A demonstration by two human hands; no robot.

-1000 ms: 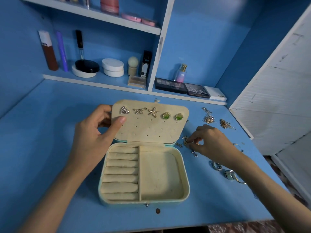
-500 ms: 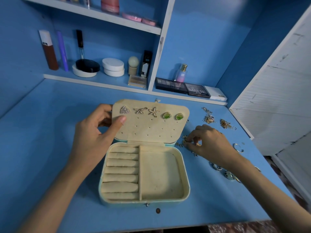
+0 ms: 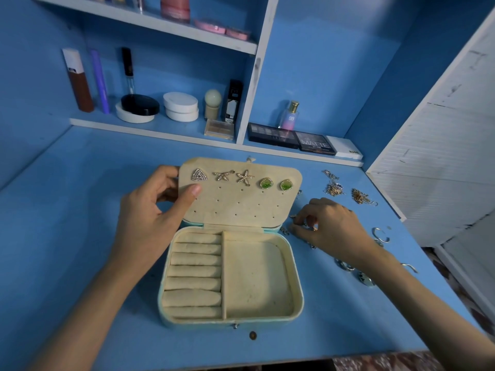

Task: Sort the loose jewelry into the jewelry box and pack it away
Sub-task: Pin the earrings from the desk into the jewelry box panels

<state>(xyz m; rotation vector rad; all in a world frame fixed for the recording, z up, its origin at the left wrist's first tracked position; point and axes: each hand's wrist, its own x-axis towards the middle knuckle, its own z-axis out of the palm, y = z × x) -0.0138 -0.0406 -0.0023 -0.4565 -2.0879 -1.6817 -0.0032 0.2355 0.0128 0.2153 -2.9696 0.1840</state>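
An open cream jewelry box [image 3: 297, 285] sits on the blue desk, with ring rolls on its left and an empty tray on its right. Its raised lid [image 3: 241, 207] carries several earrings [image 3: 245, 177] in one row. My left hand [image 3: 152, 215] grips the lid's left edge, thumb on the inside. My right hand [image 3: 329, 226] is curled just right of the box and pinches a small gold earring [image 3: 308, 226] on the desk. Loose gold chains [image 3: 360, 195] lie further back and silver rings [image 3: 365, 278] lie by my right forearm.
Cosmetics stand on the low shelf [image 3: 160, 129] behind the desk: bottles, round compacts [image 3: 180, 106], eyeshadow palettes [image 3: 292, 137] and a perfume bottle. A white slatted panel [image 3: 442, 156] borders the desk on the right. A small brown coin-like spot [image 3: 252, 335] lies before the box.
My right hand shifted slightly left toward the box while picking among the small pieces. My left hand and the lid stayed still.
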